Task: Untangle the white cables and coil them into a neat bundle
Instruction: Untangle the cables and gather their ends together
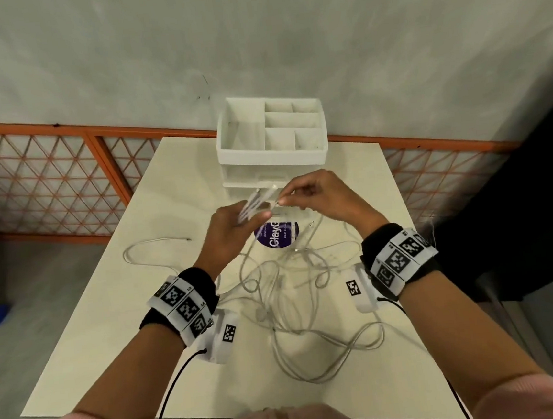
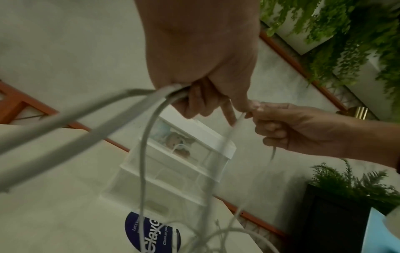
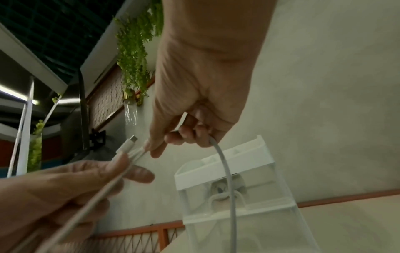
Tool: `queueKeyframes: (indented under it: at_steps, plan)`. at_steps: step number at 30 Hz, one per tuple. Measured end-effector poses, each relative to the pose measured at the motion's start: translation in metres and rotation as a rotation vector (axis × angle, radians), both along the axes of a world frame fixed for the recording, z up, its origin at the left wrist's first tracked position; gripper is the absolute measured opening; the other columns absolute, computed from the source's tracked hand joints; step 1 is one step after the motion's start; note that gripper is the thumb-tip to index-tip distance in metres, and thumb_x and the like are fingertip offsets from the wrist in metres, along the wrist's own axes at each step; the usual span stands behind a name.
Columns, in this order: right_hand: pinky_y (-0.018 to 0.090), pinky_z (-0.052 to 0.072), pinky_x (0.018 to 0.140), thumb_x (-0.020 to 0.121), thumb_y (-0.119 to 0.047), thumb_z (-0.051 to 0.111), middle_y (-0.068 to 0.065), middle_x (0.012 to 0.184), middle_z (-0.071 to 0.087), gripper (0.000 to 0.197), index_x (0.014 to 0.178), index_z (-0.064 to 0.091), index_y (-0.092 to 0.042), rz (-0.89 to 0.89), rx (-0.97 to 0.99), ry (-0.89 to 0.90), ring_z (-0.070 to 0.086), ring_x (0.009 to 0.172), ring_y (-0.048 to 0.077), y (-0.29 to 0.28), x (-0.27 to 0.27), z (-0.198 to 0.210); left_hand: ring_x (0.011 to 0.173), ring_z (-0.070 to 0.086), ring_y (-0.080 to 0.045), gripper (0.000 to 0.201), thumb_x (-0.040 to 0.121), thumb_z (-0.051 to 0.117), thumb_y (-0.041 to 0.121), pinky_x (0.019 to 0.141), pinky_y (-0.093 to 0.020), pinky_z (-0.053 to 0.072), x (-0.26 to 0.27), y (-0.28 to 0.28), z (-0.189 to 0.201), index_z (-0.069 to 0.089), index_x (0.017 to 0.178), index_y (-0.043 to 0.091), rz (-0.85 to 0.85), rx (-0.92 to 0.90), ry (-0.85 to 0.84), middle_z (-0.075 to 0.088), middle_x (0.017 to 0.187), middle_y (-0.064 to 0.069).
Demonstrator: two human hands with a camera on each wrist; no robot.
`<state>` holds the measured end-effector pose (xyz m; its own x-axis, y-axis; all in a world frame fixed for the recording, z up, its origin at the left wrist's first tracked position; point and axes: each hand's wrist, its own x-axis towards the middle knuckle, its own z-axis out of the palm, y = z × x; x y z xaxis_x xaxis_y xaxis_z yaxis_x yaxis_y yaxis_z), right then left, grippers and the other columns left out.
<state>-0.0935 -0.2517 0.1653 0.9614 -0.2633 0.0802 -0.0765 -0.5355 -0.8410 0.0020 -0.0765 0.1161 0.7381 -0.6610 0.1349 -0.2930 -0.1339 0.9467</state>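
A tangle of white cables (image 1: 287, 296) lies on the cream table (image 1: 110, 326), with loops trailing toward the front edge. My left hand (image 1: 235, 221) is raised above the table and grips several cable ends (image 1: 254, 203) that stick up toward the organiser. My right hand (image 1: 304, 194) meets it from the right and pinches a cable by its connector (image 3: 129, 143) between thumb and forefinger. A cable (image 3: 227, 171) hangs down from the curled right fingers. In the left wrist view the gripped cables (image 2: 151, 102) leave the left fist and drop to the table.
A white compartment organiser with clear drawers (image 1: 271, 139) stands at the table's far edge, just behind the hands. A round purple sticker (image 1: 277, 236) lies under them. One loose cable (image 1: 150, 246) curls at the left. An orange mesh fence (image 1: 46, 184) runs behind.
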Motion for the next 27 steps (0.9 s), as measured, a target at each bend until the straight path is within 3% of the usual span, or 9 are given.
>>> queueKeyframes:
  at_steps: [2, 7, 10, 12, 14, 17, 23, 25, 27]
  plan:
    - [0.008, 0.037, 0.063, 0.079, -0.018, 0.075, -0.014, 0.067, 0.065, 0.013, 0.086, 0.074, -0.007, -0.014, -0.004, -0.027, 0.053, 0.059, -0.004, 0.001, 0.002, 0.001, 0.046, 0.042, 0.002, 0.025, 0.085, 0.068, 0.025, 0.053, -0.011, 0.032, -0.004, -0.004, 0.0, 0.069, 0.083, 0.001, -0.067, 0.011, 0.063, 0.051, 0.049, 0.015]
    - [0.023, 0.036, 0.059, 0.081, -0.027, 0.073, 0.007, 0.067, 0.055, 0.022, 0.079, 0.066, -0.006, -0.028, -0.083, 0.15, 0.046, 0.061, 0.011, -0.022, -0.01, -0.027, 0.053, 0.051, 0.008, 0.01, 0.087, 0.066, 0.02, 0.059, -0.007, 0.037, 0.003, 0.002, 0.011, 0.07, 0.079, 0.015, 0.058, -0.079, -0.056, 0.062, 0.052, 0.021]
    - [0.029, 0.04, 0.073, 0.09, -0.025, 0.062, 0.015, 0.089, 0.068, 0.02, 0.08, 0.057, -0.008, 0.009, -0.198, 0.349, 0.057, 0.079, 0.019, -0.036, -0.023, -0.068, 0.058, 0.046, -0.004, 0.013, 0.088, 0.065, 0.026, 0.058, -0.019, 0.037, 0.011, 0.007, 0.022, 0.068, 0.075, 0.024, 0.138, -0.142, -0.124, 0.059, 0.061, 0.002]
    - [0.032, 0.042, 0.081, 0.095, -0.017, 0.054, 0.007, 0.085, 0.067, 0.02, 0.076, 0.052, -0.014, 0.003, -0.17, 0.41, 0.06, 0.085, 0.023, -0.041, -0.032, -0.09, 0.056, 0.038, -0.008, 0.015, 0.089, 0.064, 0.029, 0.055, -0.023, 0.033, 0.015, 0.011, 0.026, 0.067, 0.075, 0.025, 0.165, -0.155, -0.159, 0.05, 0.061, -0.007]
    - [0.035, 0.046, 0.087, 0.099, -0.011, 0.042, 0.001, 0.077, 0.067, 0.026, 0.075, 0.052, -0.015, -0.033, -0.142, 0.371, 0.064, 0.084, 0.027, -0.044, -0.037, -0.1, 0.05, 0.03, -0.007, 0.017, 0.089, 0.063, 0.03, 0.049, -0.02, 0.027, 0.016, 0.015, 0.023, 0.067, 0.076, 0.021, 0.187, -0.145, -0.174, 0.041, 0.056, -0.006]
    - [0.023, 0.052, 0.081, 0.102, -0.017, 0.037, 0.009, 0.079, 0.069, 0.024, 0.086, 0.053, -0.009, -0.153, -0.042, 0.178, 0.069, 0.071, 0.01, -0.042, -0.035, -0.092, 0.045, 0.03, -0.009, 0.027, 0.087, 0.066, 0.032, 0.047, -0.019, 0.025, 0.019, 0.017, 0.011, 0.066, 0.073, 0.009, 0.182, -0.003, -0.199, 0.036, 0.05, 0.001]
    - [0.007, 0.045, 0.073, 0.104, -0.028, 0.027, -0.001, 0.077, 0.07, 0.029, 0.089, 0.047, -0.012, -0.33, 0.012, -0.105, 0.066, 0.071, -0.008, -0.045, -0.028, -0.05, 0.043, 0.039, -0.01, 0.019, 0.085, 0.067, 0.037, 0.05, -0.027, 0.028, 0.018, 0.022, -0.01, 0.069, 0.075, 0.021, 0.139, 0.217, -0.183, 0.041, 0.041, 0.005]
    - [0.015, 0.044, 0.076, 0.103, -0.025, 0.033, -0.005, 0.08, 0.068, 0.029, 0.093, 0.055, -0.008, -0.324, -0.182, -0.094, 0.061, 0.072, -0.003, -0.048, -0.03, -0.041, 0.043, 0.042, -0.007, 0.018, 0.085, 0.067, 0.037, 0.049, -0.025, 0.028, 0.017, 0.023, -0.011, 0.068, 0.074, 0.023, 0.15, 0.24, -0.182, 0.043, 0.039, 0.006]
    - [0.029, 0.047, 0.075, 0.101, -0.02, 0.039, 0.003, 0.082, 0.067, 0.027, 0.091, 0.06, -0.007, -0.279, -0.25, -0.084, 0.061, 0.073, 0.016, -0.049, -0.03, -0.037, 0.043, 0.043, -0.007, 0.018, 0.085, 0.067, 0.037, 0.049, -0.025, 0.028, 0.017, 0.024, -0.01, 0.067, 0.072, 0.025, 0.152, 0.244, -0.179, 0.042, 0.039, 0.005]
